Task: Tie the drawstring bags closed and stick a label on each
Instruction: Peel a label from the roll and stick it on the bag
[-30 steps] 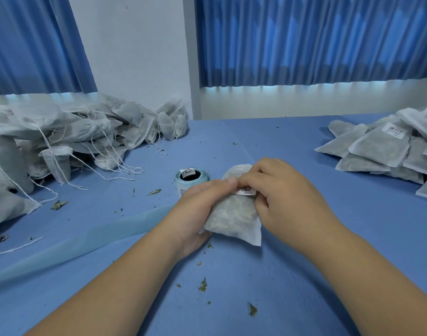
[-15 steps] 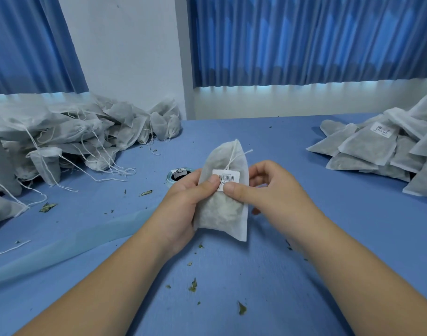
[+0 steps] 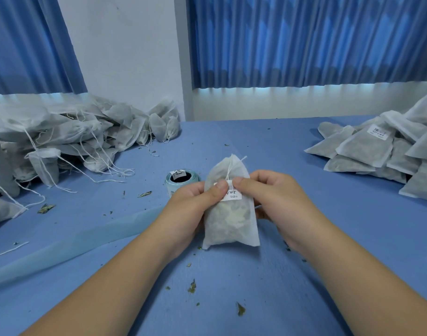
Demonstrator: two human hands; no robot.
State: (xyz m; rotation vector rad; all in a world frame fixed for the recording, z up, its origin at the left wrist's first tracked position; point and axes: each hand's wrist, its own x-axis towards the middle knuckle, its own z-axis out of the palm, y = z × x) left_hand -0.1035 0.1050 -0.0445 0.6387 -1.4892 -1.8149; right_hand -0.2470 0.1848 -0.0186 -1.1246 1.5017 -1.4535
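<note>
A white mesh drawstring bag (image 3: 229, 221) filled with dried leaves stands upright above the blue table, its top tied with a white string. My left hand (image 3: 190, 209) grips its left side and my right hand (image 3: 278, 204) grips its right side. Both thumbs press on a white barcode label (image 3: 230, 194) stuck to the bag's upper front. A roll of labels (image 3: 181, 181) with a pale blue liner sits just behind my left hand.
A heap of unlabelled bags (image 3: 62, 141) with loose strings fills the left of the blue table (image 3: 328, 214). A stack of labelled bags (image 3: 382, 151) lies at the right. A pale blue liner strip (image 3: 69, 243) trails left. Leaf crumbs (image 3: 192, 286) dot the table.
The bag was lifted from lying on the table to upright in both hands. The label is now on its front, and my thumbs have come together over it.
</note>
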